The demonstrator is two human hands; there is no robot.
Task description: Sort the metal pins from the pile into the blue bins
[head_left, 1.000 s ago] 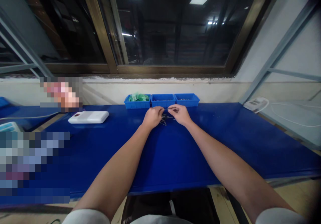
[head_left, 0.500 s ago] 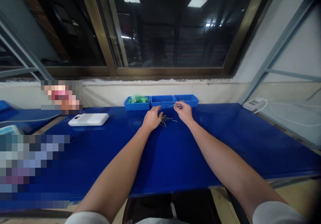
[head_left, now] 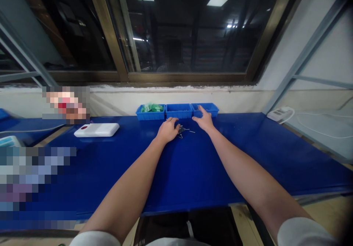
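On the blue table lies a small pile of thin metal pins or screws [head_left: 181, 131], too small to tell which. My left hand [head_left: 167, 130] rests at the pile's left side, fingers loosely curved, with a gap between thumb and forefinger; nothing shows in it. One loose pin [head_left: 192, 131] lies just right of the pile. My right hand [head_left: 204, 120] is open with fingers spread, reaching to the front of the right blue bin [head_left: 215, 110], and no pin is visible in it. Small parts lie inside that bin, hard to make out.
Left of that bin stand a middle blue bin [head_left: 179, 116] and a left blue bin [head_left: 151, 117] holding green plastic bags [head_left: 152, 108]. A white oblong device [head_left: 97, 129] sits on the blue table [head_left: 190, 176]. A white power strip [head_left: 280, 113] with cable is at right.
My right hand held a thin pin between its fingertips; now its fingers are spread at the right bin and the pin is out of sight. My left hand stays by the pile.
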